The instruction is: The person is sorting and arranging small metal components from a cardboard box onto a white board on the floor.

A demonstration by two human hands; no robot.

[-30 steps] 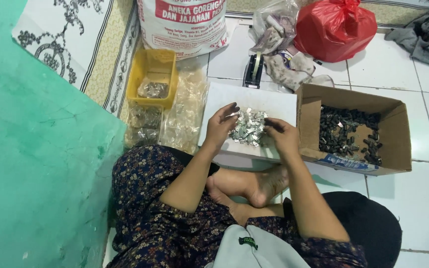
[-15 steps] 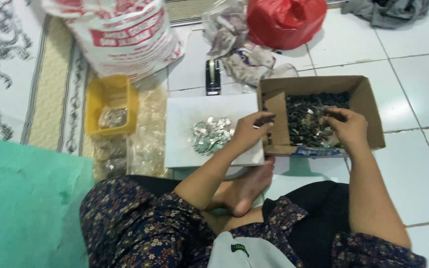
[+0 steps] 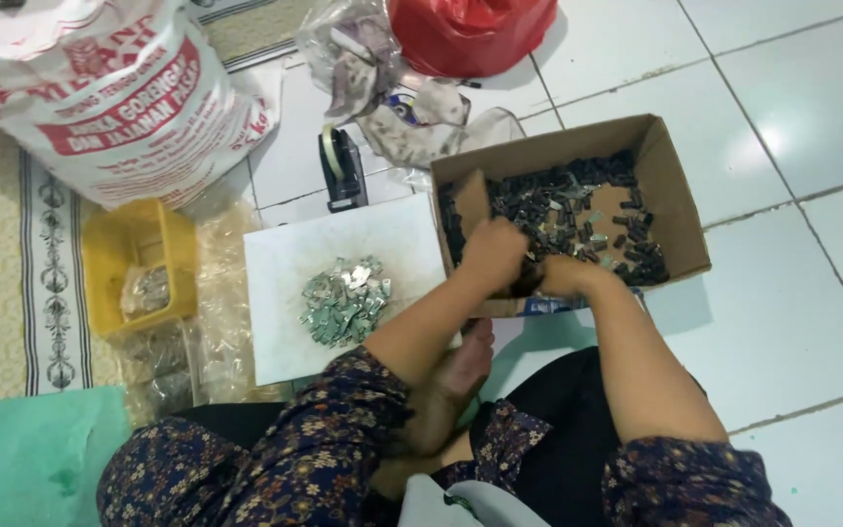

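Both hands reach into the cardboard box (image 3: 670, 210) ahead and to the person's right, seen from the head camera. The left hand (image 3: 493, 256) is curled shut over the box's near wall; whether it grips anything cannot be told. The right hand (image 3: 560, 275) is sunk among the small dark parts (image 3: 563, 205), its fingers hidden. The box's long axis runs left to right, rising slightly rightward. Just left of it, a heap of small silvery metal pieces (image 3: 343, 301) lies on a white board (image 3: 275, 332) on the floor. Half a second ago the left hand hovered nearer the board; now both hands are in the box.
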